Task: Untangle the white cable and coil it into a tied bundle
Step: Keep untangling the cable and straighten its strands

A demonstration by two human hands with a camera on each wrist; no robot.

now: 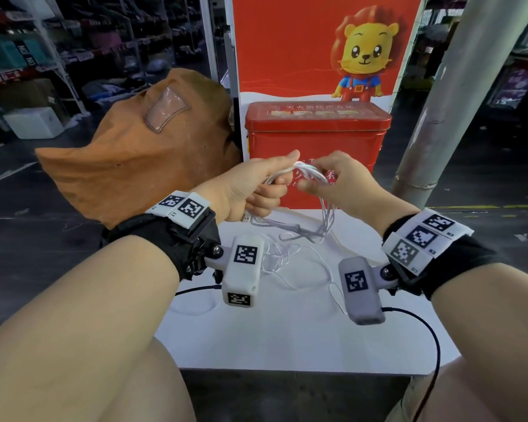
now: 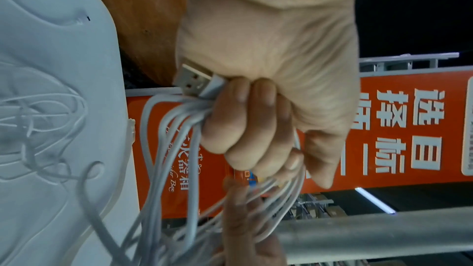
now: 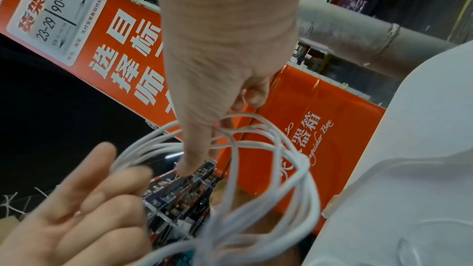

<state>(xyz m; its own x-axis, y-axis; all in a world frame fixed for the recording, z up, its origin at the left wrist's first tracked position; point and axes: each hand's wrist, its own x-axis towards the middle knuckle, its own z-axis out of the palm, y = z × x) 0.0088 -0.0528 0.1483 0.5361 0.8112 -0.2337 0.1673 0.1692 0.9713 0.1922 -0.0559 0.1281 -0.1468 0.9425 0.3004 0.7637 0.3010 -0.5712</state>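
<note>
Fingers of left hand (image 1: 253, 190) and right hand (image 1: 339, 181) clasp white cable (image 1: 305, 175) loops above white table (image 1: 287, 339), near red tin (image 1: 317, 132).

Tin box (image 1: 316, 153) behind the table (image 1: 287, 345), sack (image 1: 141, 153) on its left

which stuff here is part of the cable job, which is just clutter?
In the job:
cable, loops in both hands, tail loose on the table
USB plug, at the left hand
right hand, pinching the loops

Lying about:
red tin
orange bag
lion poster
grey pole
</note>
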